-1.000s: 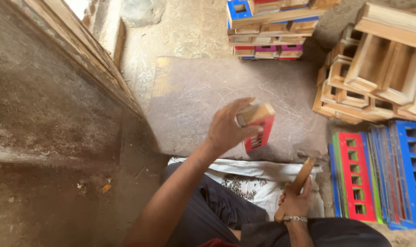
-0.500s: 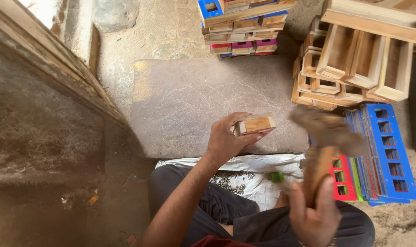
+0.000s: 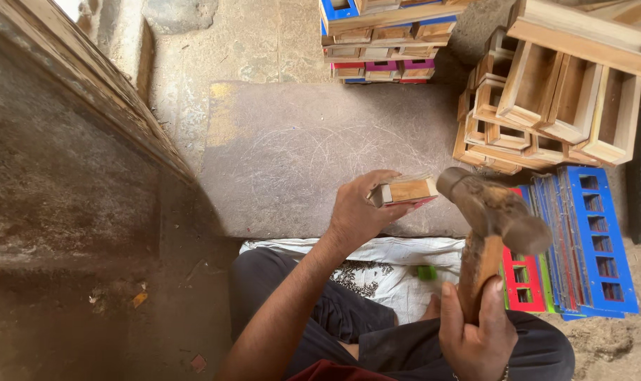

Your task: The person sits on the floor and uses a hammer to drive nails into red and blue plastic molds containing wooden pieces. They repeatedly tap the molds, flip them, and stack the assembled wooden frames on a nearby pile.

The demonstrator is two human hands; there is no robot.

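My left hand (image 3: 359, 212) covers the near end of the small wooden block (image 3: 407, 190), so I can't tell how long it is, and only a sliver of the red piece (image 3: 425, 202) shows beneath it. My right hand (image 3: 475, 339) wraps the lower hammer handle (image 3: 478, 267) and its wrist runs off the bottom edge. The hammer head (image 3: 493, 208) is blurred. It hides part of the red frame (image 3: 523, 279). The green object (image 3: 426, 272) on the cloth (image 3: 398, 282) is too small to identify. The stacked wooden frames (image 3: 560, 92) are cut off at the top and right.
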